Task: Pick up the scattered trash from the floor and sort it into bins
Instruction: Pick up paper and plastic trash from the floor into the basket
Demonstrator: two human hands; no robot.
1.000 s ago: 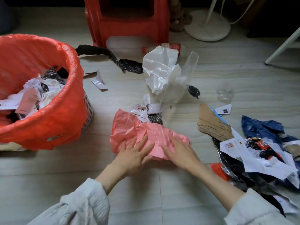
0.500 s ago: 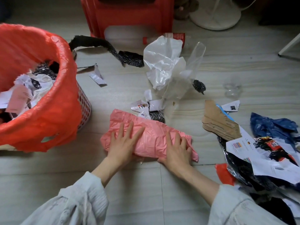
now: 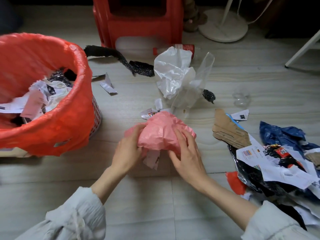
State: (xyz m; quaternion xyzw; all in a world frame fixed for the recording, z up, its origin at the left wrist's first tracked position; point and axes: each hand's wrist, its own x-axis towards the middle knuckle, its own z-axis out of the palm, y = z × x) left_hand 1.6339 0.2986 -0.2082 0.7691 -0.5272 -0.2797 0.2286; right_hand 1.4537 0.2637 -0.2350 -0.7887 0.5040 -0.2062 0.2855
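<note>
Pale floor (image 3: 138, 196), trash all over. Left hand (image 3: 127, 154) and right hand (image 3: 187, 153) squeezing pink bag (image 3: 161, 132) small — ready for red bin (image 3: 65, 118) at nine o'clock.

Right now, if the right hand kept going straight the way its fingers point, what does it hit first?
The right hand points up and left into the pink plastic bag that it already grips, so it meets that first. Beyond the bag lie paper scraps on the floor, though depth is hard to judge.
</note>
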